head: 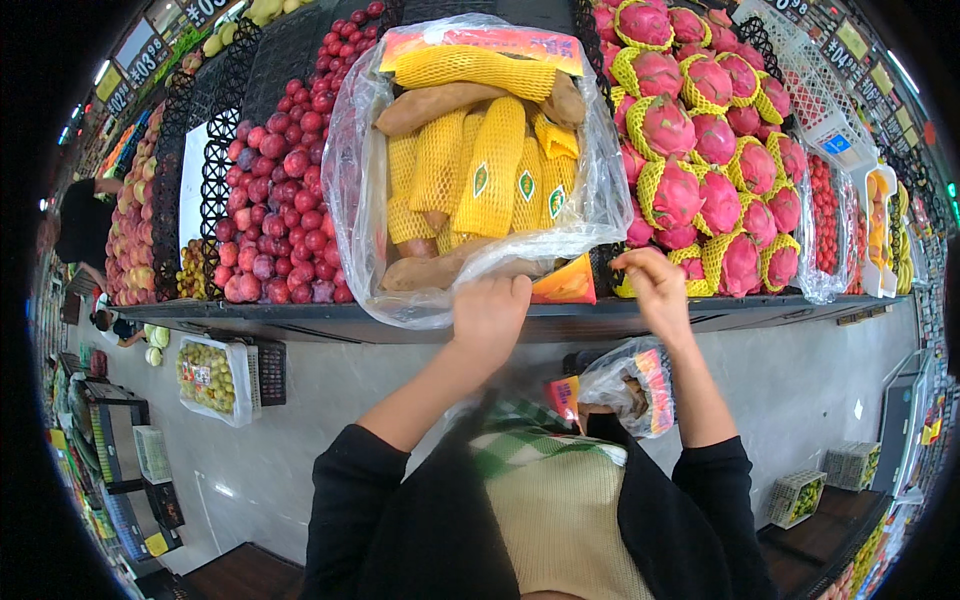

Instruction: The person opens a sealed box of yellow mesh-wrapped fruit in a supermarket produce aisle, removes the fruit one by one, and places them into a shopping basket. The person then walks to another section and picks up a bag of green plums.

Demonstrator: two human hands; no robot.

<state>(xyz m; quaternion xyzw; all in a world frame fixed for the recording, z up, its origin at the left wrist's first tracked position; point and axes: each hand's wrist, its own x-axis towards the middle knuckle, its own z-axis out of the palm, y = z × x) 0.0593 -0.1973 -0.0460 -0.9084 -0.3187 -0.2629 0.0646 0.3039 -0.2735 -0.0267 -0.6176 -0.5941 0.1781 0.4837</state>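
In front of me a box lined with a clear plastic bag (349, 247) stands on the display. Inside are long brown root vegetables (442, 103), several of them in yellow foam net sleeves (495, 165) with green stickers. My left hand (491, 315) is closed on the edge of the bag at the box's near side. An orange printed cardboard flap (566, 283) shows just right of it. My right hand (654, 289) is raised by the box's near right corner, thumb and fingers pinched together. Whether something thin is between them is unclear.
Red plums (289, 202) lie left of the box, dragon fruits (667, 127) in foam nets to the right. The stand's front edge (300, 319) runs below. On the floor are a crate of green fruit (214, 379) and another bag-lined box (649, 386). A person (79, 221) is far left.
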